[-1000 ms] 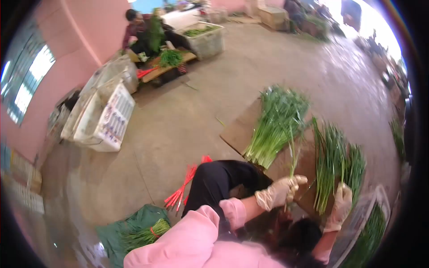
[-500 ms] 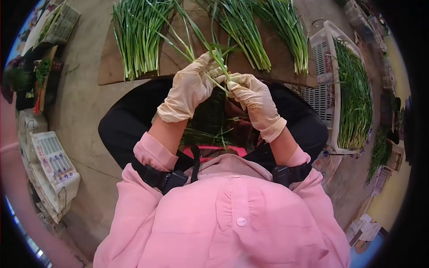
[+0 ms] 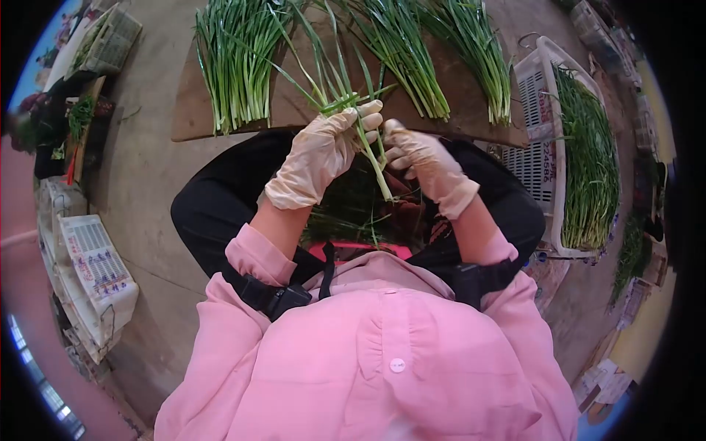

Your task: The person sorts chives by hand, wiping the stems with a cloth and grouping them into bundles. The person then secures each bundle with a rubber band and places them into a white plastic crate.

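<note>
head view: leafy stalks point(image 3: 375, 162), left-held, slant between the hands point(image 3: 316, 154) point(image 3: 432, 165).

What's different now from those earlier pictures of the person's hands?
The right hand, which was at a bundle and then pinching stalks beside the left hand, has moved slightly to the right and seems to have let go. The left hand keeps hold of the stalks, whose pale ends now show free. The three bundles on the board and the crate of greens stayed put.
</note>
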`<state>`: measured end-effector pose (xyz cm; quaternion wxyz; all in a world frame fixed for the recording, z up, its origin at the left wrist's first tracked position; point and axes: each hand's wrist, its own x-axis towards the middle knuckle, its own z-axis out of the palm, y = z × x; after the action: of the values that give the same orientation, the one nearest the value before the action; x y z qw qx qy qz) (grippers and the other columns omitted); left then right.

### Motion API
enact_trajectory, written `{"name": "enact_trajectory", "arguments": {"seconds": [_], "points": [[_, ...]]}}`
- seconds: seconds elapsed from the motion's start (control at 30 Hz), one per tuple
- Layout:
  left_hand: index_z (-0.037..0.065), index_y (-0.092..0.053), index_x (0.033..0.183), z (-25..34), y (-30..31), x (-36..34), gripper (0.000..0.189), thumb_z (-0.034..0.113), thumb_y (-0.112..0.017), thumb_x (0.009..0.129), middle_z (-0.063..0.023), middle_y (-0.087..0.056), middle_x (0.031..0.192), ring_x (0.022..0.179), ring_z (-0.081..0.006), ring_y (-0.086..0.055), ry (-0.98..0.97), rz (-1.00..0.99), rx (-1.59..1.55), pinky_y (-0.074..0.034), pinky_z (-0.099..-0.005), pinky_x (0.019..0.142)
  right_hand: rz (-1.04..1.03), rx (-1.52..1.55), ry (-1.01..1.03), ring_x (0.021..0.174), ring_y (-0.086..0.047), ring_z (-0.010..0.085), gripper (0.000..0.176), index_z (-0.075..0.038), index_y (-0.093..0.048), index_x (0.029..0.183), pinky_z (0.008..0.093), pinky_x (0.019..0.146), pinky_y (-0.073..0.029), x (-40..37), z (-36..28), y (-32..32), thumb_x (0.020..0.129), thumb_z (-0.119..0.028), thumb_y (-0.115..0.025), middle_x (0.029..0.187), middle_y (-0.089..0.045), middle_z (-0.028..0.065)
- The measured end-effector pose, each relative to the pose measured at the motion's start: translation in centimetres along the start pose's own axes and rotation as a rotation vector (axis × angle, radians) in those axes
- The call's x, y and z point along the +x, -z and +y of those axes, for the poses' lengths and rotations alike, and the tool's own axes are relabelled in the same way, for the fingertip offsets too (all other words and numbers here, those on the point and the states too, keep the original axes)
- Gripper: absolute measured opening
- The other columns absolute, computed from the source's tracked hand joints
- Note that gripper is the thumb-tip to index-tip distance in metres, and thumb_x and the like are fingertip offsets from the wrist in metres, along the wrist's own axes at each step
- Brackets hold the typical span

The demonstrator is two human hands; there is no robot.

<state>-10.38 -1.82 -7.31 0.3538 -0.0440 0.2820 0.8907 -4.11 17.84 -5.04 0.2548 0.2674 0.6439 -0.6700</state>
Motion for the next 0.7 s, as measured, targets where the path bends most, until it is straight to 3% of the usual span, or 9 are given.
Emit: {"name": "enact_trajectory", "arguments": {"seconds": [0.07, 0.2, 0.27, 0.37, 0.47, 0.53, 0.6, 0.67, 0.7], "points": [[-0.008, -0.043, 0.139, 0.0, 0.8, -0.1, 0.039, 0.008, -0.044, 0.104, -0.0229, -0.058, 0.134, 0.112, -0.0303, -0.065, 0.061, -0.086, -0.057, -0.057, -0.0419, 0.093, -0.325, 0.383, 0.027, 0.060, -0.053, 0.0036, 0.035, -0.008, -0.069, 0.105, 0.0167, 0.051, -0.036, 1.2, 1.6, -1.2, 0.099, -0.042, -0.060, 0.085, -0.071, 0.0035], [-0.011, -0.046, 0.137, 1.5, -1.1, -2.1, 0.039, 0.009, -0.046, 0.103, -0.0219, -0.058, 0.135, 0.115, -0.0300, -0.064, 0.031, 0.113, 0.098, -0.056, -0.0421, 0.095, -0.206, 0.311, 0.176, 0.055, -0.051, 0.0045, 0.021, -0.003, -0.071, 0.090, 0.0186, 0.051, -0.038, 1.0, 4.2, -1.3, 0.095, -0.023, -0.068, 0.076, -0.070, 0.0044], [-0.010, -0.046, 0.136, 2.0, -0.6, -2.6, 0.038, 0.009, -0.047, 0.103, -0.0220, -0.057, 0.136, 0.116, -0.0282, -0.064, 0.007, 0.155, 0.153, -0.056, -0.0415, 0.097, 0.032, -0.131, 0.138, 0.058, -0.058, 0.0125, 0.022, -0.002, -0.070, 0.081, 0.0295, 0.055, -0.044, 2.3, 7.1, 0.4, 0.089, -0.022, -0.068, 0.070, -0.068, 0.0059], [-0.008, -0.049, 0.134, 2.7, 1.2, -2.7, 0.035, 0.008, -0.048, 0.103, -0.0222, -0.058, 0.135, 0.115, -0.0293, -0.065, -0.011, 0.134, 0.099, -0.057, -0.0427, 0.096, 0.057, -0.858, -0.113, 0.079, -0.070, 0.0340, 0.025, -0.003, -0.072, 0.083, 0.0454, 0.073, -0.054, 0.3, 8.1, 2.6, 0.087, -0.027, -0.062, 0.080, -0.072, 0.0179], [-0.005, -0.050, 0.134, 3.5, 1.4, -3.1, 0.034, 0.008, -0.048, 0.103, -0.0220, -0.059, 0.134, 0.113, -0.0297, -0.066, -0.009, 0.162, 0.148, -0.057, -0.0432, 0.094, -0.044, -1.523, -0.002, 0.083, -0.070, 0.0346, 0.029, -0.005, -0.074, 0.083, 0.0451, 0.076, -0.055, -1.6, 9.4, 3.5, 0.085, -0.033, -0.066, 0.088, -0.072, 0.0157], [-0.002, -0.049, 0.136, 3.5, 1.9, -3.3, 0.036, 0.008, -0.050, 0.102, -0.0216, -0.060, 0.132, 0.110, -0.0284, -0.067, 0.014, 0.146, 0.137, -0.058, -0.0414, 0.091, 0.202, -1.448, 0.180, 0.087, -0.070, 0.0317, 0.035, -0.008, -0.073, 0.108, 0.0452, 0.076, -0.055, -2.4, 6.2, 2.2, 0.085, -0.034, -0.068, 0.091, -0.071, 0.0117], [-0.003, -0.048, 0.137, 3.3, 1.8, -3.7, 0.037, 0.008, -0.051, 0.102, -0.0214, -0.061, 0.131, 0.108, -0.0279, -0.067, 0.042, 0.113, 0.133, -0.058, -0.0406, 0.089, 0.431, -1.283, 0.740, 0.080, -0.068, 0.0326, 0.060, -0.012, -0.054, 0.139, 0.0447, 0.071, -0.053, -2.3, 4.0, 1.0, 0.085, -0.031, -0.071, 0.085, -0.066, 0.0108], [-0.002, -0.047, 0.138, 2.9, 1.3, -4.3, 0.039, 0.008, -0.052, 0.101, -0.0221, -0.061, 0.130, 0.107, -0.0269, -0.067, 0.063, 0.070, 0.142, -0.058, -0.0385, 0.089, 0.335, -1.130, 0.848, 0.079, -0.067, 0.0321, 0.076, -0.017, -0.033, 0.154, 0.0441, 0.068, -0.052, -2.6, -0.6, -1.7, 0.087, -0.027, -0.069, 0.089, -0.065, 0.0098], [-0.002, -0.047, 0.139, 2.8, 0.5, -4.8, 0.040, 0.009, -0.053, 0.101, -0.0223, -0.061, 0.130, 0.107, -0.0266, -0.067, 0.081, 0.069, 0.157, -0.058, -0.0380, 0.089, 0.312, -1.148, 0.872, 0.084, -0.067, 0.0312, 0.072, -0.013, -0.037, 0.150, 0.0451, 0.070, -0.051, -1.5, -1.3, -2.7, 0.087, -0.026, -0.069, 0.093, -0.066, 0.0098]]}}
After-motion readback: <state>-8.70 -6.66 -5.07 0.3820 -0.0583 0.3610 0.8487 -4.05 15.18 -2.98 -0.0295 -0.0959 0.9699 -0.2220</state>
